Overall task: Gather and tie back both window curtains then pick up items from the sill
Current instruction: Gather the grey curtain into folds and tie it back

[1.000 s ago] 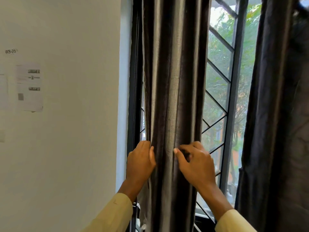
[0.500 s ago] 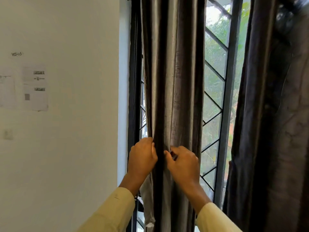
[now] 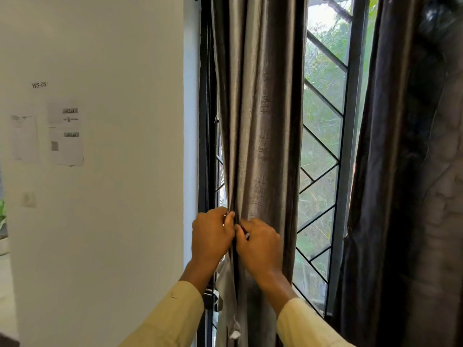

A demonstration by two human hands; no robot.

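Grey satin left curtain hangs bunched just right of the window frame. At mid-height the left hand and right hand meet, fingers curled, pinching its folds together, evidently cinching them for tying. Further right, the right curtain hangs ungathered.

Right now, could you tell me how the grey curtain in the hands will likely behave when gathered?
The grey curtain hangs in soft folds, so it is probably floppy and bunches easily. Its sheen suggests it may slip through the left hand and right hand.
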